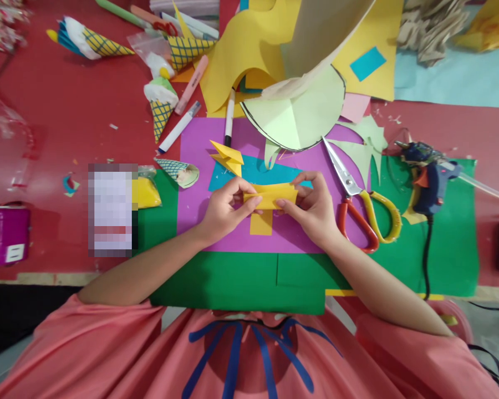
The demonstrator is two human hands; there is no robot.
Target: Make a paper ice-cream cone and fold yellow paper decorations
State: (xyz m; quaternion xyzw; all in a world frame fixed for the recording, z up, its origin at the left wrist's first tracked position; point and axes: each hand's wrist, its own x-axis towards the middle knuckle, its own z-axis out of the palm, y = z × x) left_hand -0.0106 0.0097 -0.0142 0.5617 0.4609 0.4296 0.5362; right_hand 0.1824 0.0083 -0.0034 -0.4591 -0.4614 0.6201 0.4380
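Observation:
My left hand (223, 206) and my right hand (311, 208) both pinch a small folded piece of yellow paper (270, 195), one hand at each end. The paper is held just above a purple sheet (199, 160) that lies on a green sheet (233, 282). A yellow flap of the same piece hangs down between my hands. Another folded yellow paper shape (228, 158) lies just beyond my left hand, next to a blue paper piece (258, 173).
Scissors with red and yellow handles (366, 213) lie right of my right hand. A blue glue gun (426, 177) rests at the far right. A light green paper circle (299, 113), large yellow sheets (241, 55), markers (178, 127) and paper ice-cream cones (160, 108) lie beyond.

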